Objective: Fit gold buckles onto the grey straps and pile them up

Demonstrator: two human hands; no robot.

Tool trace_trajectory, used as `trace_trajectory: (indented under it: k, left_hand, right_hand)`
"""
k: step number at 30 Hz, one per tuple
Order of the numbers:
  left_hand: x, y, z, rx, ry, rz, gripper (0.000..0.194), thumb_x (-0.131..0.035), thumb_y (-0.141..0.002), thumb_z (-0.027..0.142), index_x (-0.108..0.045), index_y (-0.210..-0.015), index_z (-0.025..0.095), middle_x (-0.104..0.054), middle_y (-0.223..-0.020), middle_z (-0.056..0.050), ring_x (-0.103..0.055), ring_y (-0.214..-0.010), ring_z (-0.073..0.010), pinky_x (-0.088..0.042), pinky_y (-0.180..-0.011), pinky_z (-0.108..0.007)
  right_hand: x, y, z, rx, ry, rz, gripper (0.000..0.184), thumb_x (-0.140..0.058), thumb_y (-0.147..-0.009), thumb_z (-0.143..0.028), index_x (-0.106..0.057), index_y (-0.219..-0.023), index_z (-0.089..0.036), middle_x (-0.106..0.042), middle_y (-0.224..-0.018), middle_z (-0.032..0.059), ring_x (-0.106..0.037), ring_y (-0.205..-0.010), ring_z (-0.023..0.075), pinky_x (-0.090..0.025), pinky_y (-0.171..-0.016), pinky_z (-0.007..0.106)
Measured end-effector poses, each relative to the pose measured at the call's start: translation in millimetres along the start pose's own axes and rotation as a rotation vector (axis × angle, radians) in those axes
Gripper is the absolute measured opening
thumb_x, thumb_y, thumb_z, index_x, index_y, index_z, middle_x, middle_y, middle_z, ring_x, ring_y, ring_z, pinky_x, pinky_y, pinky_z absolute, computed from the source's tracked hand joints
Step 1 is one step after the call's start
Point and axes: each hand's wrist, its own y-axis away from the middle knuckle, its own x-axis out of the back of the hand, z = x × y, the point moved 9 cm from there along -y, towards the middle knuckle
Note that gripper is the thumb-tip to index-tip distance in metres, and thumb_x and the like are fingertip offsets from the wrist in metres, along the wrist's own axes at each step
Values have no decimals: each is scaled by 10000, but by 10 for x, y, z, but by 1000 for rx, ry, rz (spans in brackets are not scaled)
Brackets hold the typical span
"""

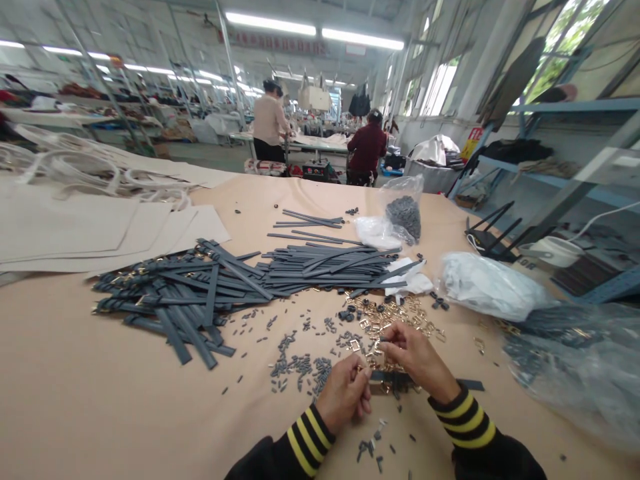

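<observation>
My left hand is closed in a pinch at the near side of the table. A small gold glint shows at its fingertips, but what it holds is too small to name. My right hand is closed too, with a small dark grey piece between thumb and fingers. Beneath my hands lies a dark grey strap, partly hidden by them. Gold buckles are scattered just beyond my right hand. Small grey pieces lie in loose heaps left of my hands.
Dark straps are piled across the middle, with buckled straps to their left. Cream fabric panels cover the far left. Plastic bags lie at right; a bag of grey pieces stands behind. Two people work farther back.
</observation>
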Motion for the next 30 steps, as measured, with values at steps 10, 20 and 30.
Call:
trace_trajectory:
  k: [10,20,30]
  left_hand:
    - [0,27,30,-47,-45,-13,266,-444,-803,415,-412,-720,163,-523,-487,46,-468,-332,-55,-333,-314,-128]
    - [-26,53,50,-60,-46,-27,271,-461,-794,422,-425,-723,163,-529,-486,49,-472,-342,-59,-329,-330,-141]
    - [-4,36,10,-67,-7,-18,269,-463,-796,424,-424,-733,166,-527,-487,48,-474,-344,-62,-327,-326,-138]
  right_hand:
    - [-129,589,385,-242,-393,-7,141,-578,-686,-241,-445,-680,-193,-575,-559,-44,-542,-494,114,-420,-466,218]
    - [-316,589,500,-375,-578,119,244,-665,-630,-324,-468,-630,-179,-631,-522,-20,-623,-515,154,-465,-465,226]
    - [-310,680,550,-343,-748,246,338,-687,-618,-444,-541,-703,-151,-627,-531,-12,-598,-486,124,-482,-454,206]
